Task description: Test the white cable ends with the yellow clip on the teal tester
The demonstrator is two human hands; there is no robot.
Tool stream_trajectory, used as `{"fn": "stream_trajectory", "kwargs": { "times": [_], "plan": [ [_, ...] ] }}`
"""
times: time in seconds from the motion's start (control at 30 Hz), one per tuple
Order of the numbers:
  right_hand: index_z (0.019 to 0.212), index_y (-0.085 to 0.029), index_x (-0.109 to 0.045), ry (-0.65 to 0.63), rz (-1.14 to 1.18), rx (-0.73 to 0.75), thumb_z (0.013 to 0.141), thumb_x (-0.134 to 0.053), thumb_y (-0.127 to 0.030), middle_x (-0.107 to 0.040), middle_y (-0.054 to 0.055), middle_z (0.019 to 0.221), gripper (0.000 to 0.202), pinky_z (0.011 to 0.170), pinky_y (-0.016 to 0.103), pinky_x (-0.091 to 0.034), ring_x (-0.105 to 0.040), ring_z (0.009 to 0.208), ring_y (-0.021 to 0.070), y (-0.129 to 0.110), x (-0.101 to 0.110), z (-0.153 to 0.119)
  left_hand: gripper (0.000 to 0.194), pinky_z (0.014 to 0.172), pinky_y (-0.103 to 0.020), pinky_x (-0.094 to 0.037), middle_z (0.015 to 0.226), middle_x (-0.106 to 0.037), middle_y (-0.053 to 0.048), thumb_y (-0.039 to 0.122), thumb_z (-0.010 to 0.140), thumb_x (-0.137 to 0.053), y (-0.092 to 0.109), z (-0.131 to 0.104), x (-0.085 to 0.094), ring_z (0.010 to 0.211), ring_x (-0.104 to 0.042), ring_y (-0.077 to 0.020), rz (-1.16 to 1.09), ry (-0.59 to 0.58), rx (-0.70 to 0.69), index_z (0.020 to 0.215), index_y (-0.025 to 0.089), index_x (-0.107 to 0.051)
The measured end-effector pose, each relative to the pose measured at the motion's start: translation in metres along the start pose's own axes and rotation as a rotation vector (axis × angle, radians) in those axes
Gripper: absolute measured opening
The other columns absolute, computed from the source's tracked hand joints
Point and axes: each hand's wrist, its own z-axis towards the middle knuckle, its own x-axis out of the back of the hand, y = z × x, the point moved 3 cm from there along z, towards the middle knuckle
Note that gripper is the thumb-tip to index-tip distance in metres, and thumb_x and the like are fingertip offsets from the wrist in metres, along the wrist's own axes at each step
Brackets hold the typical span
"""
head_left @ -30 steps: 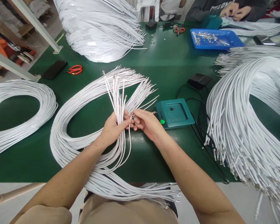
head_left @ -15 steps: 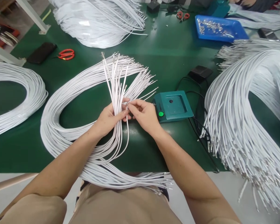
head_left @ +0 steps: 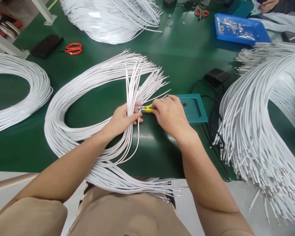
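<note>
My left hand (head_left: 125, 118) is closed round a bunch of white cables (head_left: 132, 87), whose ends stand up above the fingers. One cable hangs apart from the bunch, its tip between my left fingertips. My right hand (head_left: 170, 113) grips a small yellow-handled tool (head_left: 147, 108), its metal jaws at that cable's tip. Whether the jaws are closed on it is too small to tell. The rest of the cable coil (head_left: 55, 114) curves round to the left on the green table. A teal device (head_left: 193, 106) lies just behind my right hand, partly hidden by it.
More white cable bundles lie at the left (head_left: 43, 82), the back (head_left: 108, 23) and the right (head_left: 250, 108). Red scissors (head_left: 73, 49), a black phone-like item (head_left: 46, 45), a blue tray (head_left: 241, 29) of metal parts and a black box (head_left: 215, 77) with cords are around. Another person's hand (head_left: 268, 6) shows at top right.
My right hand has turned over and now holds the yellow-handled tool against the single cable's tip, where its bare fingertips were before. The whole view has shifted slightly.
</note>
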Motion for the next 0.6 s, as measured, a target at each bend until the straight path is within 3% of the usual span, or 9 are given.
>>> {"fn": "stream_trajectory", "kwargs": {
  "times": [0.27, 0.43, 0.6],
  "plan": [
    [0.074, -0.018, -0.06, -0.023, 0.053, 0.058, 0.079, -0.049, -0.006, -0.062, 0.005, 0.071, 0.017, 0.078, 0.034, -0.034, -0.048, 0.077, 0.021, 0.0101, -0.0064, 0.0023, 0.037, 0.058, -0.023, -0.052, 0.075, -0.063, 0.001, 0.026, 0.075, -0.069, -0.0024, 0.0034, 0.001, 0.062, -0.067, -0.013, 0.068, 0.057, -0.044, 0.11, 0.014, -0.06],
    [0.074, -0.019, -0.061, 0.005, 0.068, 0.028, 0.079, -0.047, -0.005, -0.056, 0.004, 0.064, 0.02, 0.083, 0.036, -0.035, -0.046, 0.077, 0.0211, 0.0121, -0.0086, 0.004, 0.034, 0.061, -0.025, -0.055, 0.075, -0.065, 0.001, 0.023, 0.078, -0.064, -0.0043, 0.0044, -0.0002, 0.059, -0.067, -0.0126, 0.175, 0.094, -0.042, 0.111, 0.015, -0.06],
    [0.076, -0.019, -0.062, 0.014, 0.051, 0.006, 0.08, -0.047, -0.007, -0.054, 0.004, 0.064, 0.02, 0.084, 0.038, -0.038, -0.047, 0.076, 0.0213, 0.0099, -0.0085, 0.0031, 0.033, 0.058, -0.024, -0.056, 0.076, -0.066, 0.001, 0.018, 0.073, -0.067, -0.009, 0.006, -0.0035, 0.06, -0.068, -0.0139, 0.143, 0.12, -0.039, 0.106, 0.017, -0.063]
  ]
}}
